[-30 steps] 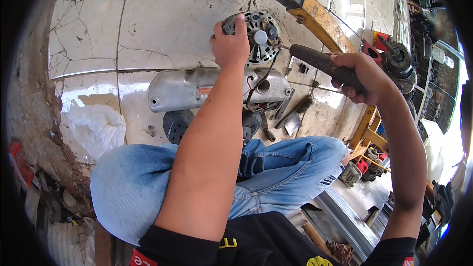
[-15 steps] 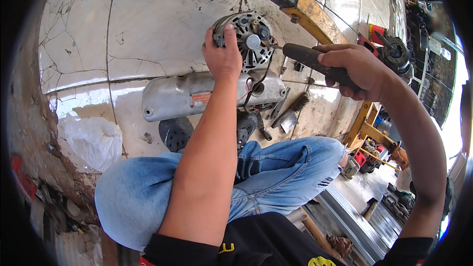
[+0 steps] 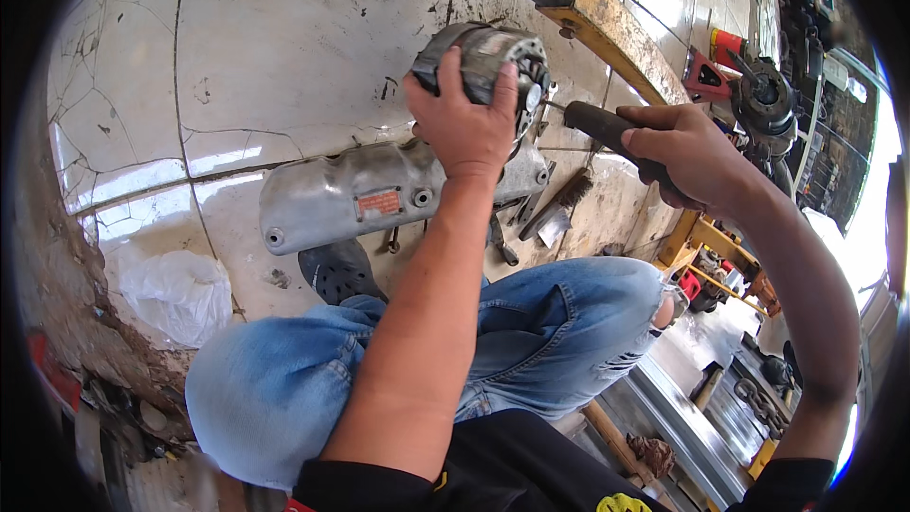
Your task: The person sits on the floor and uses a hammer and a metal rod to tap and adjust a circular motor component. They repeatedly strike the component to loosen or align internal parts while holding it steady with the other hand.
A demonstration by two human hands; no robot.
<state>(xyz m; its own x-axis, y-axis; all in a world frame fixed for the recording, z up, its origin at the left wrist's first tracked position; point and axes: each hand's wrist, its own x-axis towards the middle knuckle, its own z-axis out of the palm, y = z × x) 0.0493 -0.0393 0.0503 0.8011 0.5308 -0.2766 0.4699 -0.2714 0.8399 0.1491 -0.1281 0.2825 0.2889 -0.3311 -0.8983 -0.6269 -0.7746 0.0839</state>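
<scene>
An alternator (image 3: 485, 47), round and grey metal, is tipped on its side above the valve cover. My left hand (image 3: 467, 133) is wrapped over its body, fingers and thumb spread around the casing. In my right hand (image 3: 697, 154) is a screwdriver (image 3: 595, 123) with a thick dark handle and a thin shaft. The shaft points left to the alternator's end face; whether its tip touches is hard to tell. Under my left wrist lies a long silver valve cover (image 3: 318, 199) with an orange label.
A brush (image 3: 569, 194) and small hand tools lie right of the valve cover. A yellow and grey metal beam (image 3: 616, 43) crosses the upper right. A white plastic bag (image 3: 177, 294) rests at the left. Machine parts (image 3: 763, 100) stand at the far right.
The alternator has been tilted so its end face turns to the right and its side shows. My left hand has shifted over its casing. The screwdriver has moved slightly right and down.
</scene>
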